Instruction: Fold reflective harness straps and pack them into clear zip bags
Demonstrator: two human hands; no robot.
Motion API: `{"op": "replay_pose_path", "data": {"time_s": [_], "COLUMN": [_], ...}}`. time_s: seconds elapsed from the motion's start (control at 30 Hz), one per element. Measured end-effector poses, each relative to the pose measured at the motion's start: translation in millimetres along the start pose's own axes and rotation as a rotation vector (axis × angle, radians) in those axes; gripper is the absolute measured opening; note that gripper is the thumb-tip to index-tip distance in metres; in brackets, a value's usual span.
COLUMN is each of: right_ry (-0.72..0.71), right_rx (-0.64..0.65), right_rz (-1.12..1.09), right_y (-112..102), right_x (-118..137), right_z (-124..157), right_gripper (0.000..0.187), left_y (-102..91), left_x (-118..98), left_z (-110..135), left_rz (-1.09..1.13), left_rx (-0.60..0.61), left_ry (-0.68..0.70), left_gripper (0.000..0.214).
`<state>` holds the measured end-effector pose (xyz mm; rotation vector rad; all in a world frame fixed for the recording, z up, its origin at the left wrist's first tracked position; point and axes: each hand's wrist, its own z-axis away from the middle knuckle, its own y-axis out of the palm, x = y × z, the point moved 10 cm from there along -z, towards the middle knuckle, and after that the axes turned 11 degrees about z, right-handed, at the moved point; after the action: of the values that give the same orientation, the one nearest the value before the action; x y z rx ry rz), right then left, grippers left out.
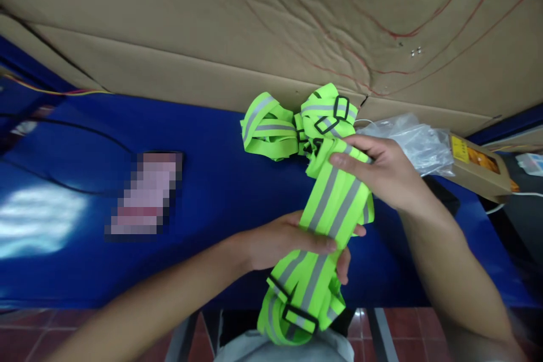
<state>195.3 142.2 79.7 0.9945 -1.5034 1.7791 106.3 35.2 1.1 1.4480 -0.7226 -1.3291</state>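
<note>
1. Strap bundle [326,203], neon green with grey stripes, is held in both hands over the tabletop [212,181], right of its middle.
2. Its long axis slants: one end reaches towards the tabletop's far edge and slightly right; the other, with black buckles [300,313], overhangs the near edge.
3. Left hand [275,243] grips the bundle's middle from the tabletop's left side, thumb across the front, fingers curled behind, some tips showing on the right.
4. Right hand [384,169] pinches the far end from the tabletop's right side, thumb on the front, the other fingers mostly hidden behind.
5. The left hand is nearer the buckles, which lie from its fingers towards the tabletop's near edge.
6. By the tabletop's far edge sit a left strap heap [271,130] and a right strap heap [326,110]; the right hand is nearer both. Whether the held end touches the right one, I cannot tell.
</note>
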Motion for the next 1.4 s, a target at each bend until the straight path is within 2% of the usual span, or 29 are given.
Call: {"op": "replay_pose_path", "data": {"time_s": [0.13,0.27,0.33,0.47,0.57,0.67,0.77,0.87,0.93,1.0,1.07,1.17,1.27,1.33,1.4], "right_ry": [0.178,0.31,0.276,0.128,0.074,-0.025,-0.058,-0.073,-0.108,-0.125,-0.081,0.066,0.192,0.208,0.145], "right_rx": [0.24,0.397,0.41,0.346,0.481,0.567,0.463,0.259,0.127,0.049,0.064,0.152,0.109,0.101,0.111], "right_rz": [-0.161,-0.319,-0.308,-0.124,-0.048,0.008,0.054,0.101,0.138,0.13,0.023,-0.182,-0.236,-0.244,-0.222], "right_y": [22,55,62,53,58,66,66,54,41,30,27,33,32,33,35], "right_x": [-21,-33,-33,-25,-19,-9,-7,-1,8,14,9,-12,-34,-39,-33], "right_z": [4,8,4,-3,6,15,13,7,6,6,6,3,-3,-5,-7], "right_gripper": [0.037,0.044,0.041,0.035,0.049,0.046,0.043,0.036,0.031,0.027,0.028,0.035,0.045,0.046,0.039], "left_y": [-1.1,-1.6,-2.2,-4.3,-9.4,-8.8,-8.5,-19.9,-25.7,-28.2,-28.4,-28.5,-30.6,-30.2,-29.1], "left_x": [-3,-9,-16,-19,-26,-37,-39,-46,-52,-57,-59,-58,-62,-63,-62], "left_z": [-1,1,2,3,4,2,1,6,11,14,14,10,10,10,10], "left_rz": [-0.156,-0.247,-0.284,-0.3,-0.282,-0.321,-0.262,-0.236,-0.332,-0.451,-0.528,-0.562,-0.572,-0.514,-0.443], "left_rx": [-0.014,-0.051,-0.076,-0.123,-0.184,-0.169,-0.147,-0.294,-0.389,-0.424,-0.391,-0.321,-0.348,-0.364,-0.362], "left_ry": [0.031,0.05,0.096,0.08,0.105,0.181,0.181,0.193,0.196,0.191,0.175,0.152,0.185,0.204,0.209], "left_gripper": [0.045,0.045,0.04,0.044,0.045,0.03,0.026,0.027,0.024,0.024,0.025,0.026,0.029,0.037,0.046]}}
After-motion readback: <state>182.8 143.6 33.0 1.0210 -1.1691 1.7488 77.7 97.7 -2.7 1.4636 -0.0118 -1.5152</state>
